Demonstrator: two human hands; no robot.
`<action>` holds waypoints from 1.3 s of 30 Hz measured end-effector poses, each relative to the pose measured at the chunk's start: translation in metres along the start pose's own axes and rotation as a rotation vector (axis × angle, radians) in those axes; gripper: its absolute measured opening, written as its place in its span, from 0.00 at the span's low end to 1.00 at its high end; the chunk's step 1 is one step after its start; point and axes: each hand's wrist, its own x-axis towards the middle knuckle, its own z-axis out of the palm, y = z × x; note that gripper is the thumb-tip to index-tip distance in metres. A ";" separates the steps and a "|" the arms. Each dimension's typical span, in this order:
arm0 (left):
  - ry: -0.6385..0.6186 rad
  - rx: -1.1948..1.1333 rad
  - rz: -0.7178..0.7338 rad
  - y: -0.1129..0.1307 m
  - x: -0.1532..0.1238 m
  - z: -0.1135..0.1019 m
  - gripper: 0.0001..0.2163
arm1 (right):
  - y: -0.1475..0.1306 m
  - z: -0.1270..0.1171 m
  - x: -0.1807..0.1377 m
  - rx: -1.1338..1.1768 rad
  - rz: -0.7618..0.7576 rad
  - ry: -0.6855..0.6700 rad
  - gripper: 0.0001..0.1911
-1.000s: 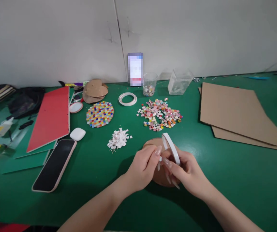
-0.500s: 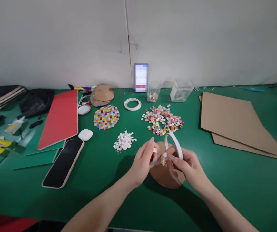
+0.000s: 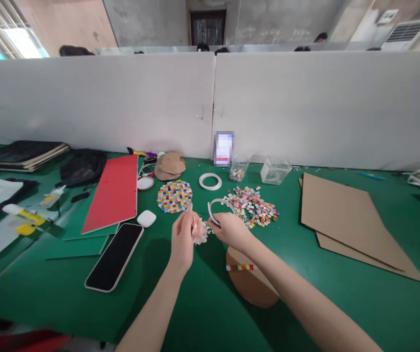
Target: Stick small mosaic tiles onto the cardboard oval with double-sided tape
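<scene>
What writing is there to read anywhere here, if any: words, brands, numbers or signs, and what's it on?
No text is readable.
Marks on the far wall: look like writing, too blurred to read.
Upright phone: screen pixelated, nothing legible.
Small white bottle: yellowish patch, too small to make out any words.
Phone lying flat: dark screen, no text visible.

Right hand point(image 3: 232, 230) holds white tape roll point(image 3: 210, 211); left hand point(image 3: 183, 239) beside white scraps point(image 3: 203, 235). Cardboard disc point(image 3: 248, 289) on green desk point(image 3: 290, 239), short row of coloured tiles point(image 3: 241, 268) across it.
</scene>
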 end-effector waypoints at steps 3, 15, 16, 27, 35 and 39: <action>0.094 0.143 -0.034 0.001 -0.007 -0.016 0.21 | -0.001 0.008 0.011 -0.043 0.011 -0.001 0.12; 0.142 0.332 -0.224 -0.014 -0.031 -0.029 0.20 | 0.019 0.010 0.005 0.040 -0.108 0.060 0.19; 0.137 0.334 -0.227 -0.015 -0.031 -0.027 0.20 | 0.020 0.011 0.006 0.057 -0.090 0.086 0.21; 0.200 0.340 -0.204 -0.035 -0.035 -0.023 0.20 | 0.012 0.027 0.022 0.304 0.030 0.217 0.13; 0.200 0.367 -0.179 -0.033 -0.033 -0.028 0.21 | 0.013 0.020 0.019 0.504 0.007 0.195 0.25; 0.170 0.415 -0.163 -0.030 -0.030 -0.021 0.20 | 0.017 0.011 0.003 0.652 0.021 0.187 0.27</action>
